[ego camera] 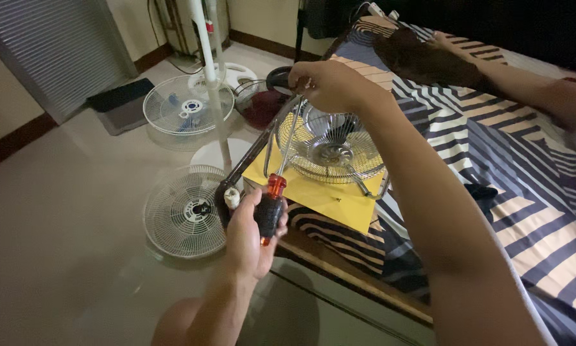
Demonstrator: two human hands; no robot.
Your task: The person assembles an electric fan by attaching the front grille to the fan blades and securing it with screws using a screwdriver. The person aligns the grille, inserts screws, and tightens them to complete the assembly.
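Fingers (262, 211) around screwdriver (272, 205), right hand (326, 83) seemingly gripping metal fan (331, 148)

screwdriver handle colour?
Dark, near-black grip with a translucent orange-red collar and end, on the screwdriver in the left hand. Shows best in the head view.

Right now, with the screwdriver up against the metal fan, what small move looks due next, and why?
Probably a turn of the screwdriver by the left hand. That hand grips the dark handle, the shaft runs up to the top rim of the metal fan, and the right hand pinches the spot where the tip meets it, steadying it. Whether the tip is seated cannot be seen.
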